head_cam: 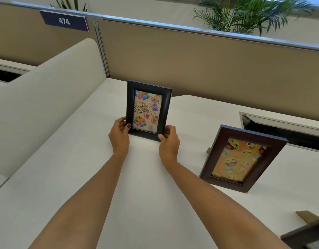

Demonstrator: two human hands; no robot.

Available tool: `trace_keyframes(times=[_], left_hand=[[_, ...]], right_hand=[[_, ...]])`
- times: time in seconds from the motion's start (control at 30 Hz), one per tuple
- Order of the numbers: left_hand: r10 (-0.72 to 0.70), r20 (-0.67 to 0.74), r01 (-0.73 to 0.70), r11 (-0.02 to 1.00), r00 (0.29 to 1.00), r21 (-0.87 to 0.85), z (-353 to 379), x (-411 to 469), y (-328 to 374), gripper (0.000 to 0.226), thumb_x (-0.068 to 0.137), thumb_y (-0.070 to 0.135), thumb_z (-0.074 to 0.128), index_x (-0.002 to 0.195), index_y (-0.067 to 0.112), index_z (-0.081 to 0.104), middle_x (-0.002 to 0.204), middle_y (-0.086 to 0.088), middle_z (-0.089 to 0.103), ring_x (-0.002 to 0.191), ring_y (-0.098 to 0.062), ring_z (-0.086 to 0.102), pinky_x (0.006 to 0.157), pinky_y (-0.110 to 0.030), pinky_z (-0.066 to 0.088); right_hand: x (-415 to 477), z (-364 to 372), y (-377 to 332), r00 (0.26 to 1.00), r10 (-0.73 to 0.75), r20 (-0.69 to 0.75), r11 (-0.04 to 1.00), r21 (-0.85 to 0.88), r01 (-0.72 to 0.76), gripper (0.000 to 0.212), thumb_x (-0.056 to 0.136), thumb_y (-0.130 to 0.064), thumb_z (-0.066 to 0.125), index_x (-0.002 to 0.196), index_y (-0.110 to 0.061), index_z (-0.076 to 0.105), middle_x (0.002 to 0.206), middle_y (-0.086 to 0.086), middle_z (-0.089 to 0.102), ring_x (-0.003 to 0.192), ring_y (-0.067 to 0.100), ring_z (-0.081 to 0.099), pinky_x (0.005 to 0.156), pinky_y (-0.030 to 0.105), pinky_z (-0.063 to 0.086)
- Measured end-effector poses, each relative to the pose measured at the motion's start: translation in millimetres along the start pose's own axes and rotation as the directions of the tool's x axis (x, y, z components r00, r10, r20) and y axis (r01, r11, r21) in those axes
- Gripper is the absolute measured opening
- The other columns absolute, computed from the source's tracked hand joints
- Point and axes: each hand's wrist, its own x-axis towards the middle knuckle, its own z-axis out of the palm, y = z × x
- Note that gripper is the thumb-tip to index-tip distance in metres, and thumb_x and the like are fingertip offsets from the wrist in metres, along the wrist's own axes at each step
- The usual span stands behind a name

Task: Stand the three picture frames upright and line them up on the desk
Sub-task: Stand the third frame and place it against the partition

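- The left hand point(119, 133) grips the lower left corner of the birthday frame point(148, 110), thumb on the front edge; the right hand point(168, 139) pinches its lower right corner the same way.
- That black frame stands upright on the desk point(83, 159), near the partition point(209, 69), face toward the camera.
- The emoji frame point(243, 159) stands to the right, apart from it and closer to the camera, leaning back on its prop.
- A third frame point(306, 236) shows only partly at the bottom right edge; I cannot tell whether it stands.
- Risk: if the hands let go before the rear prop is spread and seated, which I cannot see, the birthday frame could tip backward or forward.
- Risk: the two standing frames sit at different depths and angles, so the row would look crooked unless one is shifted.
- Risk: sliding a frame by its base could fold its prop and drop it flat.
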Motion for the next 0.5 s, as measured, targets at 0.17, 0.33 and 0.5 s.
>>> trace_keyframes(times=[0.17, 0.33, 0.5], left_hand=[[0.028, 0.007, -0.028, 0.999, 1.0, 0.041, 5.0, -0.6, -4.8, 0.03, 0.092, 0.01, 0.055, 0.122, 0.011, 0.056, 0.121, -0.009, 0.064, 0.108, -0.018, 0.06, 0.082, -0.008, 0.042], [0.041, 0.029, -0.043, 0.996, 0.999, 0.074, 6.1, -0.9, -7.4, 0.034, 0.092, 0.012, 0.055, 0.126, 0.01, 0.054, 0.126, -0.01, 0.061, 0.115, -0.023, 0.058, 0.09, -0.024, 0.042], [0.063, 0.014, -0.064, 0.993, 0.998, 0.095, 6.7, -6.6, -7.8, 0.046, 0.091, 0.02, 0.056, 0.135, 0.017, 0.044, 0.139, -0.006, 0.051, 0.127, -0.021, 0.048, 0.095, -0.022, 0.035]], right_hand=[[3.3, -0.9, 2.1, 0.999, -0.026, 0.024, 0.999, -0.021, 0.027, 0.025, 0.091, -0.004, 0.055, 0.114, -0.01, 0.05, 0.114, 0.009, 0.063, 0.102, 0.02, 0.059, 0.088, 0.026, 0.051], [3.8, 0.5, 3.2, 0.998, -0.058, 0.031, 0.998, -0.031, 0.059, 0.024, 0.091, -0.006, 0.056, 0.114, -0.011, 0.05, 0.115, 0.009, 0.063, 0.105, 0.022, 0.06, 0.086, 0.023, 0.05], [-6.4, 0.0, 4.4, 0.997, -0.054, 0.058, 0.997, -0.061, 0.057, 0.054, 0.087, -0.014, 0.064, 0.132, -0.019, 0.035, 0.134, 0.001, 0.045, 0.118, 0.01, 0.045, 0.093, 0.009, 0.034]])
